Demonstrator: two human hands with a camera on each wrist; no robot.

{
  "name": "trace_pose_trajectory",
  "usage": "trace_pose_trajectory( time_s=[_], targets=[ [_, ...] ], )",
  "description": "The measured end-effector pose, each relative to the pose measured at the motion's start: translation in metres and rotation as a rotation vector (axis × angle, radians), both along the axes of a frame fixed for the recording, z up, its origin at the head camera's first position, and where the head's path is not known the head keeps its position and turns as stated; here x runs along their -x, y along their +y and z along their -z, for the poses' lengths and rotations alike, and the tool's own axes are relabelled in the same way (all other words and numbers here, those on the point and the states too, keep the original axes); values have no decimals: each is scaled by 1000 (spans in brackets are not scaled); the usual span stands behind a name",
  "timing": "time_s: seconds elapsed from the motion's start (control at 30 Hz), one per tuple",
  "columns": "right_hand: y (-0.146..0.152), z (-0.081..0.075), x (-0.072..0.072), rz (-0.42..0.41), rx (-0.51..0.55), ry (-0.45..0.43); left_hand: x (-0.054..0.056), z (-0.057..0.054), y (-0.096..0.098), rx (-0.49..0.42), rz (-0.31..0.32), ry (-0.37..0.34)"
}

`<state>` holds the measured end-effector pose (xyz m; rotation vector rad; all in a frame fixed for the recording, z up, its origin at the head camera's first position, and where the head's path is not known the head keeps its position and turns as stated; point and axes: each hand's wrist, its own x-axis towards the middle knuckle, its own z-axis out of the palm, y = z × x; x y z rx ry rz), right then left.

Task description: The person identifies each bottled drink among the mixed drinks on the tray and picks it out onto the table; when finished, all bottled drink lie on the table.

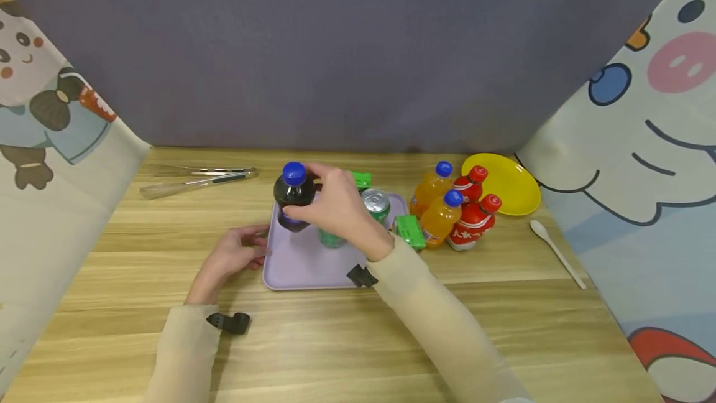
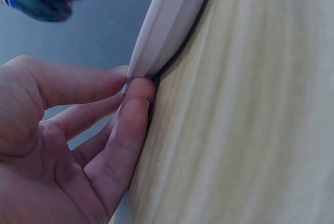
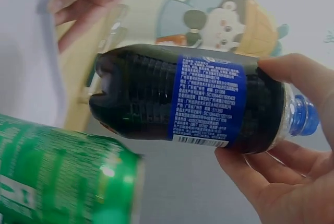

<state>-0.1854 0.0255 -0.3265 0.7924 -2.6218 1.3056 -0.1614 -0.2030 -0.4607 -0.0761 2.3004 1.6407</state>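
My right hand (image 1: 342, 204) grips a dark cola bottle (image 1: 292, 196) with a blue cap, held upright over the left part of a lilac tray (image 1: 304, 269). In the right wrist view, the bottle's blue label (image 3: 209, 98) shows white print, and its base is apart from the tray. My left hand (image 1: 234, 254) pinches the tray's left rim, the thumb on top and fingers beneath, as the left wrist view shows. Two green cans stand on the tray: one can (image 1: 376, 203) right of my right hand, another can (image 1: 332, 239) partly hidden under it.
Green-topped cartons (image 1: 411, 232) stand at the tray's right and back. Orange drink bottles (image 1: 440, 219) and red bottles (image 1: 474, 224) crowd beyond its right edge. A yellow plate (image 1: 527, 184) and a pale spoon (image 1: 559, 255) lie farther right; tongs (image 1: 198, 182) lie back left.
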Motion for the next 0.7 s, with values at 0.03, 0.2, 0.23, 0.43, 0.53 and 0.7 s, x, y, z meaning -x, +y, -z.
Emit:
trace_pose_trajectory(
  time_s=[0.03, 0.2, 0.23, 0.43, 0.53, 0.7],
  targets=[
    [2, -4, -3, -9, 18, -2, 0, 0, 0, 1, -1, -1],
    [17, -21, -18, -22, 97, -9, 0, -1, 0, 7, -3, 8],
    [20, -23, -20, -17, 113, -8, 0, -1, 0, 6, -3, 11],
    [46, -30, -34, 14, 158, 25, -1, -2, 0, 0, 1, 16],
    [58, -31, -41, 7, 189, 16, -1, -2, -1, -7, 1, 7],
    [77, -38, -52, -14, 238, 4, -2, -2, -1, -15, 4, 2]
  ],
)
